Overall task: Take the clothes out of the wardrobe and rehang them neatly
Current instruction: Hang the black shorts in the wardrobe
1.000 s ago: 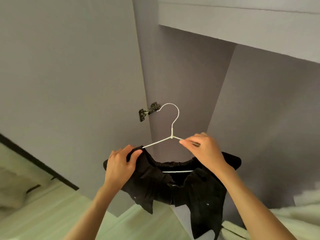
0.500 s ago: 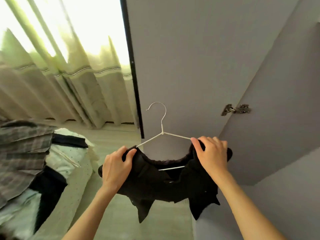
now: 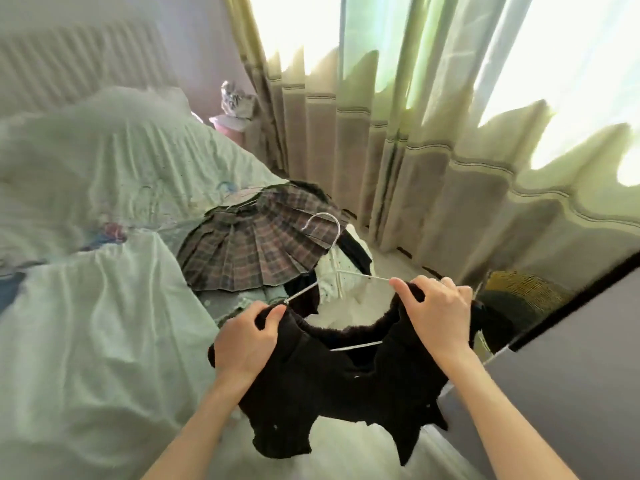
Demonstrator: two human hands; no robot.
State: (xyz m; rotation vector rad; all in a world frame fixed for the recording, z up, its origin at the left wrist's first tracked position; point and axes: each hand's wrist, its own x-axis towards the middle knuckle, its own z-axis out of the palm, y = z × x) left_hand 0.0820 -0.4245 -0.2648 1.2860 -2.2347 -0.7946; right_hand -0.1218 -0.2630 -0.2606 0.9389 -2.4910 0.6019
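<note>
A black garment (image 3: pixel 332 386) hangs on a white wire hanger (image 3: pixel 334 249) held out in front of me over the bed's edge. My left hand (image 3: pixel 247 341) grips the garment's left shoulder where it sits on the hanger. My right hand (image 3: pixel 438 315) grips the right shoulder, fingers curled over the fabric and the hanger arm. The hanger's hook points up and away from me. A plaid pleated skirt (image 3: pixel 256 247) lies on the bed just beyond, on top of other clothes, white and dark (image 3: pixel 349 271).
The bed (image 3: pixel 86 323) with pale green bedding fills the left. Beige and green curtains (image 3: pixel 433 150) hang over a bright window at the right. A grey wardrobe door (image 3: pixel 571 375) stands at the lower right, with a yellow woven basket (image 3: pixel 523 289) behind it.
I have turned from the wardrobe to the bed, carrying the black garment on its hanger in both hands. The curtains and the clothes pile have come into view.
</note>
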